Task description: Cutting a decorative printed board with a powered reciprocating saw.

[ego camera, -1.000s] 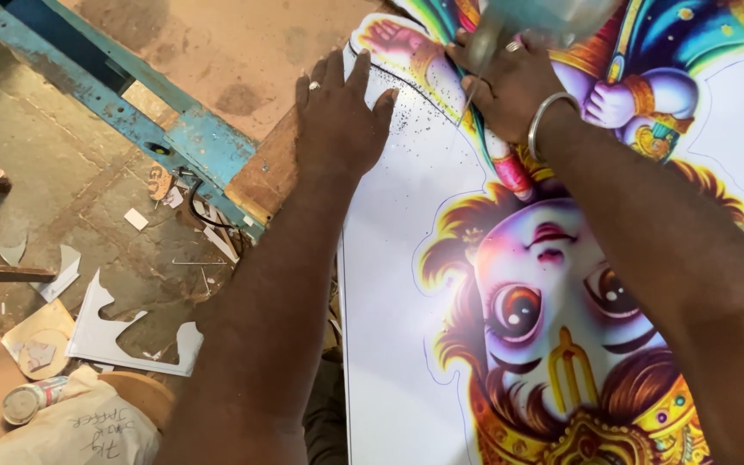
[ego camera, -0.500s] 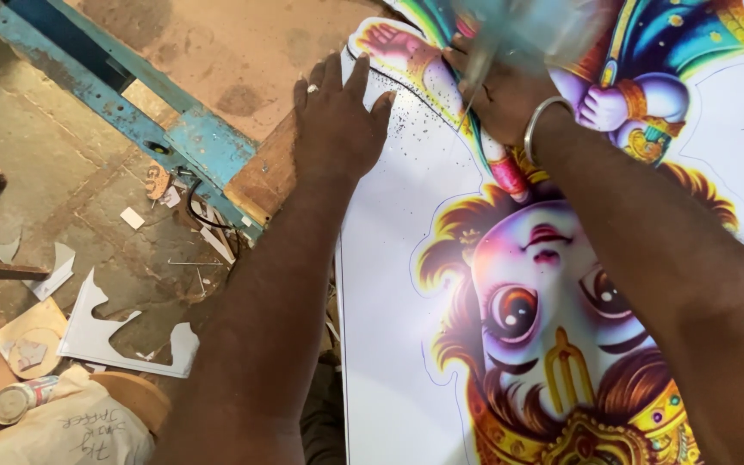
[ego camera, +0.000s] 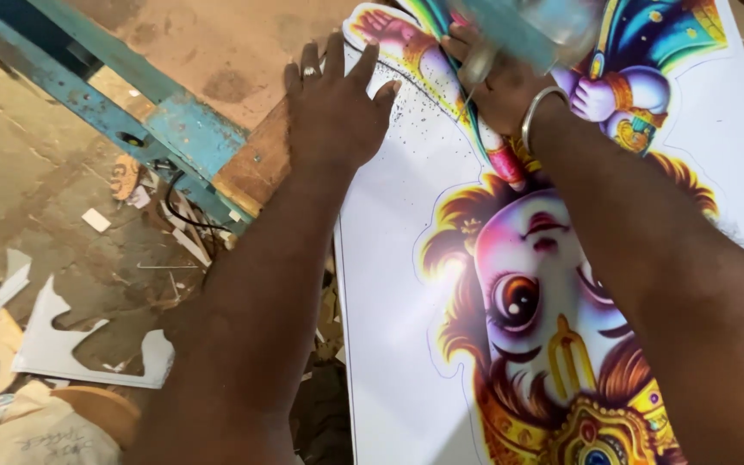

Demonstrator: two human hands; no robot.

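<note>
white printed board (ego camera: 389,344) | left hand (ego camera: 333,108) flat, spread | right hand (ego camera: 497,82) gripping blurred tool (ego camera: 527,30)

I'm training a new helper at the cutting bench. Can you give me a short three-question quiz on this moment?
1. True or false: the left hand lies flat with fingers spread on the white printed board.
2. Which hand has its grip on the blurred power tool? A) left B) right C) neither
3. Fill in: on the right hand's wrist sits a metal ____.

Key
1. True; the palm presses down near the board's left edge, beside the blue frame.
2. B; the right hand holds the tool over the colourful picture, where dark specks dot the white surface.
3. Bangle.
</note>
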